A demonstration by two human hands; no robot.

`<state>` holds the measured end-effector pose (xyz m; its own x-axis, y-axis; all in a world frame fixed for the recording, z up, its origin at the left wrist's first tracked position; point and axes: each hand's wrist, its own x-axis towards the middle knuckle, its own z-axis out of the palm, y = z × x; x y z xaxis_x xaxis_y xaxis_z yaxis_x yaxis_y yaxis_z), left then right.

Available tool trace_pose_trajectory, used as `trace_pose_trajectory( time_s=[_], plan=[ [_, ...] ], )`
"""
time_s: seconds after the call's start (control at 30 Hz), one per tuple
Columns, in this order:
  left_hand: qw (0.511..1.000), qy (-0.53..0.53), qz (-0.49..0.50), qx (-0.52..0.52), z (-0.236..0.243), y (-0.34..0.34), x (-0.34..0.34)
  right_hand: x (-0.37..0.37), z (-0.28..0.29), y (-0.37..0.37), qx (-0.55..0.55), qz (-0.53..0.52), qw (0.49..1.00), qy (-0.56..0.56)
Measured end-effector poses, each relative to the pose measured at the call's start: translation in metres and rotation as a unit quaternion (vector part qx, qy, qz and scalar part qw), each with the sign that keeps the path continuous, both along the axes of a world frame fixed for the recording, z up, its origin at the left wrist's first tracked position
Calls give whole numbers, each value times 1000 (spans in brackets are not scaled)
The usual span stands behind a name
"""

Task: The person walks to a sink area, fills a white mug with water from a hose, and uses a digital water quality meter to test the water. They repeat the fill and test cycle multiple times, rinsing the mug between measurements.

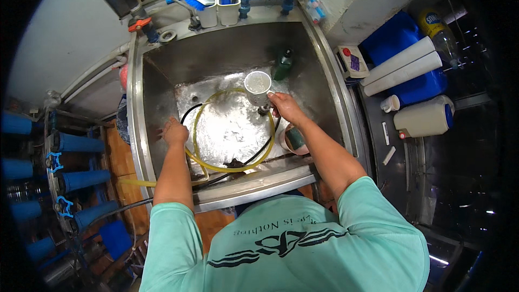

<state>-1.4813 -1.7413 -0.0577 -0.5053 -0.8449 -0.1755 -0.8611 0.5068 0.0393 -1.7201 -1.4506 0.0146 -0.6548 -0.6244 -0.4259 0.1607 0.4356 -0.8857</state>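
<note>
In the deep steel sink (139, 130), my right hand (286, 109) is closed on the handle of a white mug (257, 96). The mug is upright, and something clear, perhaps water, shows inside it. My left hand (175, 131) hangs over the sink's left side, fingers apart and holding nothing. A yellow hose (195, 130) lies coiled on the sink floor, with a thin black hose (260, 151) across it. A dark metal fitting (263, 110) sits just below the mug. Beside my right forearm stands a pinkish round container (285, 139) with something green in it.
A dark green bottle (283, 65) stands in the sink's far right corner. White holders (229, 13) with brushes and a blue pipe (254, 1) line the back ledge. To the right are white rolls (405, 65), a jug (421, 118) and a small cup (390, 103). Blue filter housings (81, 143) stand left.
</note>
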Motion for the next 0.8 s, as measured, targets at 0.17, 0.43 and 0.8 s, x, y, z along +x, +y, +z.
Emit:
trace_pose_trajectory(
  time_s=[0.17,0.43,0.8],
  plan=[
    [986,33,-57,155,-16,40,-21,9,14,14,-1,30,1000,6],
    [454,403,205,768,24,151,-79,46,35,15,-67,-7,996,-49],
    [173,568,122,795,69,177,-91,94,55,2,-115,39,978,172]
  ],
)
